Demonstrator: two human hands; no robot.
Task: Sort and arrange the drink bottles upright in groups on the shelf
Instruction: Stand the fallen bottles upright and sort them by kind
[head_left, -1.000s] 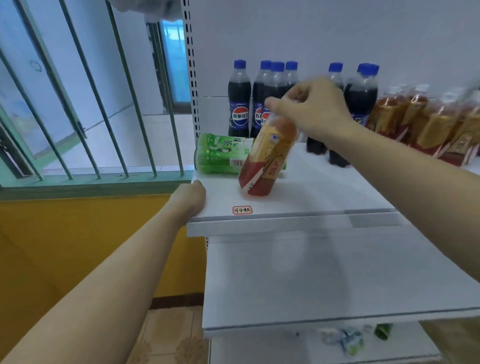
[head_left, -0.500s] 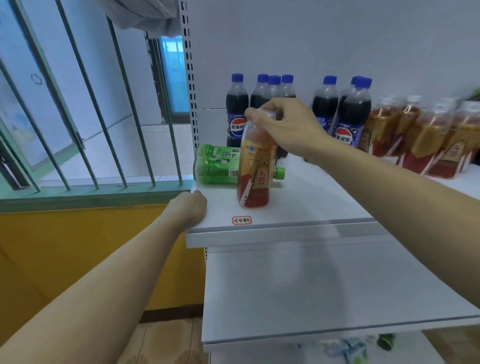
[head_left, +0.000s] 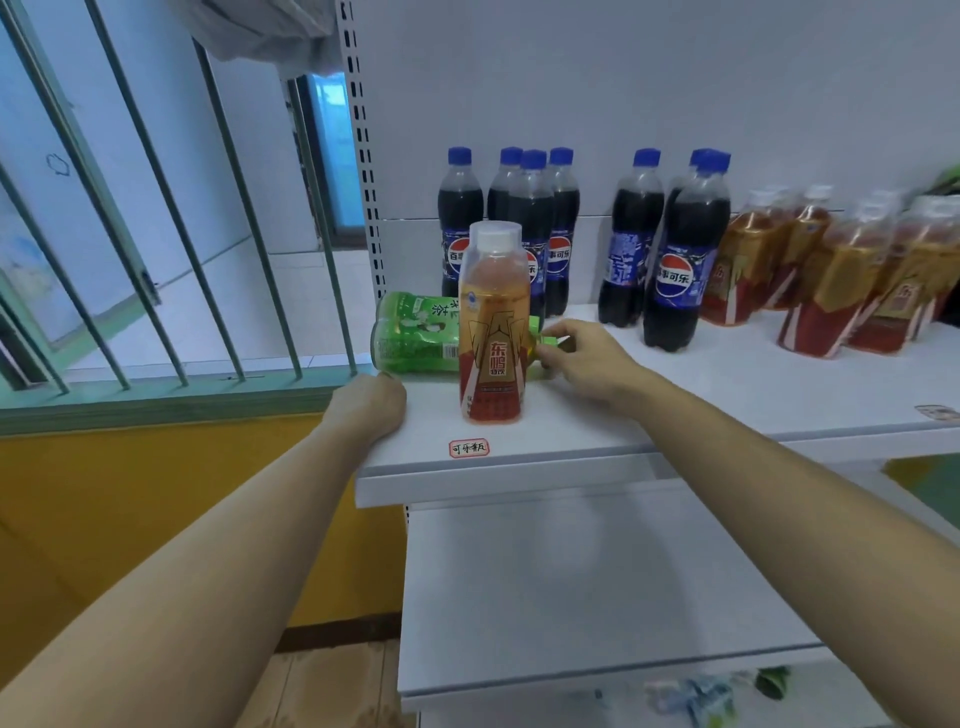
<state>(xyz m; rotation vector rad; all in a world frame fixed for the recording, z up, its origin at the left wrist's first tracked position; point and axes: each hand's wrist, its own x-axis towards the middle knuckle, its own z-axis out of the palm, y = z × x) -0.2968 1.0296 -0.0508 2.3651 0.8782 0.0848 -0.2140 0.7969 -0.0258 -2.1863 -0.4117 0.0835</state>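
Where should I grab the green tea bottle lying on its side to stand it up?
Probably at the neck. The green tea bottle lies flat, cap end pointing right, behind the upright orange drink bottle. That bottle blocks its middle, so come from the right, where the right hand already touches the cap, then swing it upright.

To your left, grey window bars (head_left: 171, 249) slant above a green sill (head_left: 156, 400), with a yellow wall (head_left: 130, 519) beneath. A red-bordered label (head_left: 469, 448) sits near. Far left overhead, grey cloth (head_left: 270, 31) hangs. Tiled floor (head_left: 332, 686) lies below.
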